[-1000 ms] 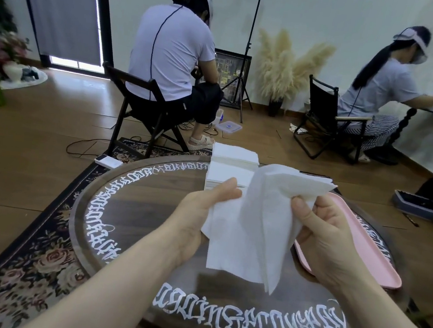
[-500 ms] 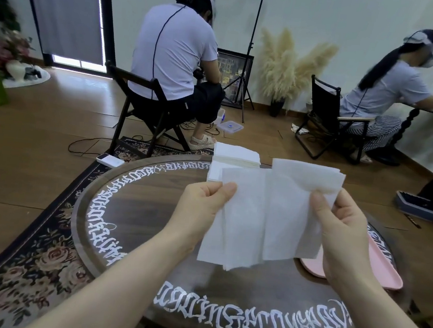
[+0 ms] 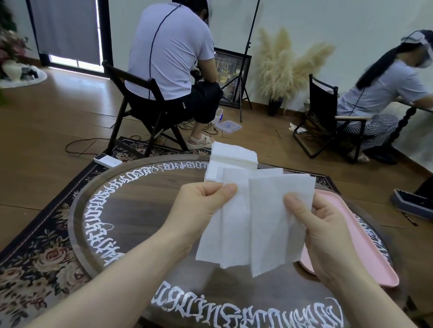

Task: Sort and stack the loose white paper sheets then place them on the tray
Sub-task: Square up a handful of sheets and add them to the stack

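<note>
Our left hand (image 3: pixel 199 210) pinches the upper edge of one white sheet (image 3: pixel 226 224) between thumb and fingers (image 3: pixel 227 190), and our right hand (image 3: pixel 326 235) pinches the overlapping sheet (image 3: pixel 274 219) likewise, so both hang upright above the desk (image 3: pixel 133 224), probably for squaring their edges together. Beyond them a stack of sheets (image 3: pixel 233 156) waits at the far rim. The pink tray (image 3: pixel 378 252) lies just right, bare where we see it.
</note>
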